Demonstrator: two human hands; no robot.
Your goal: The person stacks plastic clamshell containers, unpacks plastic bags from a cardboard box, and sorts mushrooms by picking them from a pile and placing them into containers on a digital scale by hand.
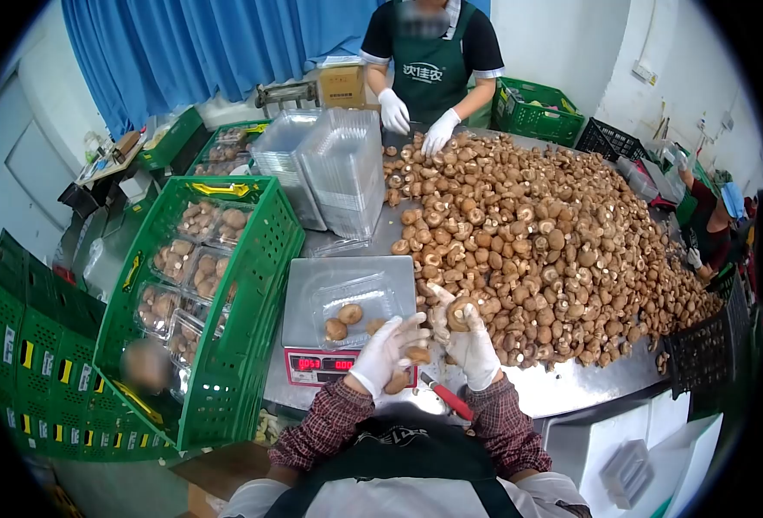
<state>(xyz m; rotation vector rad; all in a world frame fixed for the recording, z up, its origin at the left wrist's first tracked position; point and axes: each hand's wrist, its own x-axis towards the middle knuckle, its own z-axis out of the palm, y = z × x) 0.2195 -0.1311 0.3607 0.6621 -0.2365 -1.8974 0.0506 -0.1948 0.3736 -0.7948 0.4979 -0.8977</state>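
My right hand [471, 347], in a white glove, grips a shiitake mushroom [462, 313] between thumb and fingers at the pile's near edge. White-gloved too, my left hand [388, 347] is open, fingers spread, over the scale's near right corner. Close below its fingers are a mushroom [417, 355] and another one [396, 382]; whether they touch the hand I cannot tell. A clear plastic tray [373, 287] holding a few mushrooms sits on the digital scale [299, 298], whose red display is lit. A red-handled tool [452, 401] lies between my wrists.
A large shiitake pile [537, 250] covers the table's right side. Stacked clear trays [342, 168] stand behind the scale. At left is a green crate [265, 250] with packed mushroom trays. Across the table, a co-worker's gloved hands [440, 131] touch the pile. A black crate [701, 345] stands right.
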